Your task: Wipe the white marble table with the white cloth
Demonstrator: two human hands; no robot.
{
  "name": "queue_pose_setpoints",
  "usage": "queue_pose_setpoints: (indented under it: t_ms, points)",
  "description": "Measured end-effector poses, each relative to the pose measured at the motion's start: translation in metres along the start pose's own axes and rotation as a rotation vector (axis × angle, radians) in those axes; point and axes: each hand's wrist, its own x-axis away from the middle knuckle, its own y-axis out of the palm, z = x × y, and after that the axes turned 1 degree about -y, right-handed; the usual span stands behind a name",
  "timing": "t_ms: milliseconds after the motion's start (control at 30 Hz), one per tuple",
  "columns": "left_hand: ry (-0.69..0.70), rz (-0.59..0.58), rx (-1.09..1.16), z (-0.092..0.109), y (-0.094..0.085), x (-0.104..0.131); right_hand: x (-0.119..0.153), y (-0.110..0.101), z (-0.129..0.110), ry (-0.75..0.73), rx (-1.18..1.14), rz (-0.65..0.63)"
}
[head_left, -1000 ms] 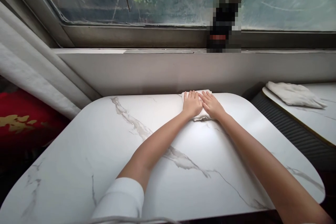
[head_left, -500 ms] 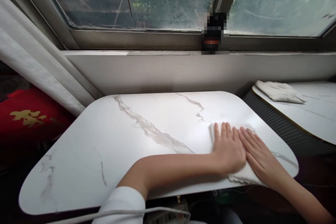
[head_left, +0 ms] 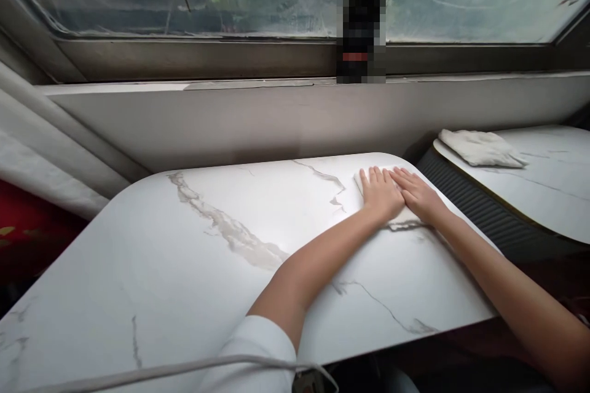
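Observation:
A white cloth [head_left: 405,220] lies flat near the far right corner of a white marble-patterned tabletop [head_left: 221,301]. My left hand [head_left: 380,191] presses on its left part, palm down with the fingers stretched forward. Beside it and touching it, my right hand [head_left: 418,194] rests flat on the cloth's right part, fingers extended. Most of the cloth is hidden under both hands; its ragged near edge and left corner show.
A second white cloth [head_left: 482,148] lies folded on another marble-patterned table [head_left: 553,166] at the right. A ribbed dark panel [head_left: 479,209] fills the gap. Behind stands a window ledge [head_left: 258,83] with a pixelated dark object [head_left: 361,37]. A pale cable [head_left: 184,368] crosses the front.
Both hands and the cloth have moved away from me, from the near right part of the tabletop to its far right corner. My arms are stretched further, and the view has shifted.

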Motion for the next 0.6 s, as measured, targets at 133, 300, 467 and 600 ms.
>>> queue_pose_setpoints:
  t_ms: [133, 300, 467, 600]
  points:
    - [-0.016, 0.010, -0.023, -0.013, 0.004, -0.038, -0.040, 0.007, 0.012, 0.017, 0.039, -0.030]
    - [-0.034, 0.021, -0.057, -0.019, 0.008, -0.060, -0.060, 0.014, 0.021, 0.007, 0.053, -0.026]
    - [0.033, 0.078, -0.049, -0.012, 0.012, -0.054, -0.039, 0.015, 0.027, -0.027, 0.026, 0.017]
    - [0.144, 0.079, -0.035, 0.011, 0.012, -0.014, 0.024, 0.005, 0.022, 0.002, 0.028, 0.066]
